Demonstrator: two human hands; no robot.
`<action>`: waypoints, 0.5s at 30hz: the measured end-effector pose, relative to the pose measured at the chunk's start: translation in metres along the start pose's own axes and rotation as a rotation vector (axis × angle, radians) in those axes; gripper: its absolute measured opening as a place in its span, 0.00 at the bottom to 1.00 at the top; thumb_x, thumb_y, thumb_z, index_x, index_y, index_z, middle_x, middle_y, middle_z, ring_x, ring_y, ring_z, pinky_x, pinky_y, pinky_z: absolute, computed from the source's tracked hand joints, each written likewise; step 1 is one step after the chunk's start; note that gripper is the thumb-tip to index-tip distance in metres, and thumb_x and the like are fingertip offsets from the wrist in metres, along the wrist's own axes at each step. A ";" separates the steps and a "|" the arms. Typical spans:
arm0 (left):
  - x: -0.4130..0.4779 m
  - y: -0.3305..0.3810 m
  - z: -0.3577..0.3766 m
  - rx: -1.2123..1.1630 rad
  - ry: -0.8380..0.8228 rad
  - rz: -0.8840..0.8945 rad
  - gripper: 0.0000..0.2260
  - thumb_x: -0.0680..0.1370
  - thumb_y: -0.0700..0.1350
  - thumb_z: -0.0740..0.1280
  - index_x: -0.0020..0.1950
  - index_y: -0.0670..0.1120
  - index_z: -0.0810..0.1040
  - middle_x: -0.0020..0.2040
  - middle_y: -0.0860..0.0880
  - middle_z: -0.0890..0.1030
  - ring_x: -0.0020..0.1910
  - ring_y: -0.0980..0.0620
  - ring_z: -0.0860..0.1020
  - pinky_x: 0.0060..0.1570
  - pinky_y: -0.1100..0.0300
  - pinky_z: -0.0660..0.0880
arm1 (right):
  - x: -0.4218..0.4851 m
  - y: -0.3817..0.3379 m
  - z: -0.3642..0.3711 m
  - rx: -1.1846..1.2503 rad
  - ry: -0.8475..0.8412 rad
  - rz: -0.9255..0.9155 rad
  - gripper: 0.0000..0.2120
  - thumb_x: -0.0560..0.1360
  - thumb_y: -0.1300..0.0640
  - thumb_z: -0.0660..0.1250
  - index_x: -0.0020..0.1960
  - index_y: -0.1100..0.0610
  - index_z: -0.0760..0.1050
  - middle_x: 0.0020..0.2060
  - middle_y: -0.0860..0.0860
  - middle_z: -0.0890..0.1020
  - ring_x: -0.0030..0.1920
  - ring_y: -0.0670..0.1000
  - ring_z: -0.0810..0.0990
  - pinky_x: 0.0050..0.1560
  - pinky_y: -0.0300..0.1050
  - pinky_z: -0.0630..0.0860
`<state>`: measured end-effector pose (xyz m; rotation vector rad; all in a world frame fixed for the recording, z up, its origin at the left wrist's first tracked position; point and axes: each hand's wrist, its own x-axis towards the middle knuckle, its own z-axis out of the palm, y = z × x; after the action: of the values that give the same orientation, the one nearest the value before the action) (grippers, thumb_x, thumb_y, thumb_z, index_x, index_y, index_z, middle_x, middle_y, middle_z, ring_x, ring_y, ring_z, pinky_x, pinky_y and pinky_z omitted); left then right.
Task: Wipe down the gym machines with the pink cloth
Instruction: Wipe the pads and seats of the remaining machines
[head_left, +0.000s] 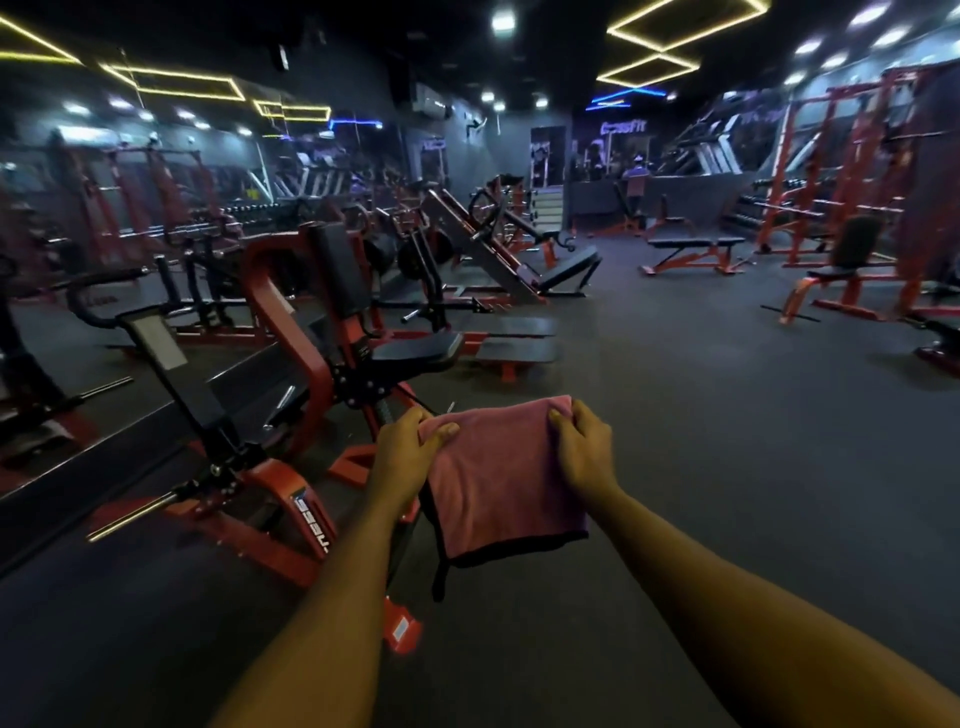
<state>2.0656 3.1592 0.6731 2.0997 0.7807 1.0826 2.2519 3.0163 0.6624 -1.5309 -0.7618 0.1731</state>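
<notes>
The left hand (402, 457) and right hand (584, 452) each pinch a top corner of the pink cloth (498, 483), each grip closed on the fabric, which hangs flat between them. Both arms reach forward, nearly parallel. A red machine (322, 332) stands near at ten o'clock, and the floor (701, 415) stretches away toward two o'clock.
</notes>
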 end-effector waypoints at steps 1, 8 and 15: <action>0.023 -0.013 0.013 0.000 -0.002 -0.011 0.15 0.76 0.51 0.75 0.39 0.43 0.76 0.31 0.54 0.76 0.29 0.62 0.72 0.30 0.69 0.66 | 0.026 0.012 0.007 -0.001 -0.006 0.005 0.08 0.83 0.59 0.63 0.54 0.58 0.80 0.43 0.45 0.82 0.42 0.38 0.77 0.39 0.30 0.71; 0.223 -0.081 0.091 0.046 0.034 -0.053 0.14 0.77 0.48 0.75 0.42 0.39 0.76 0.33 0.51 0.77 0.32 0.59 0.73 0.33 0.71 0.67 | 0.243 0.075 0.068 -0.014 -0.074 0.011 0.08 0.83 0.58 0.63 0.55 0.58 0.80 0.44 0.46 0.82 0.43 0.39 0.78 0.41 0.32 0.72; 0.357 -0.158 0.151 0.165 0.062 -0.143 0.14 0.77 0.49 0.75 0.42 0.40 0.76 0.34 0.47 0.79 0.33 0.56 0.73 0.33 0.70 0.68 | 0.400 0.160 0.133 0.025 -0.187 0.053 0.08 0.82 0.58 0.65 0.56 0.57 0.82 0.47 0.47 0.84 0.47 0.44 0.81 0.50 0.47 0.77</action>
<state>2.3331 3.4803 0.6523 2.1165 1.0659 1.0404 2.5421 3.3601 0.6294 -1.5262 -0.8627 0.3680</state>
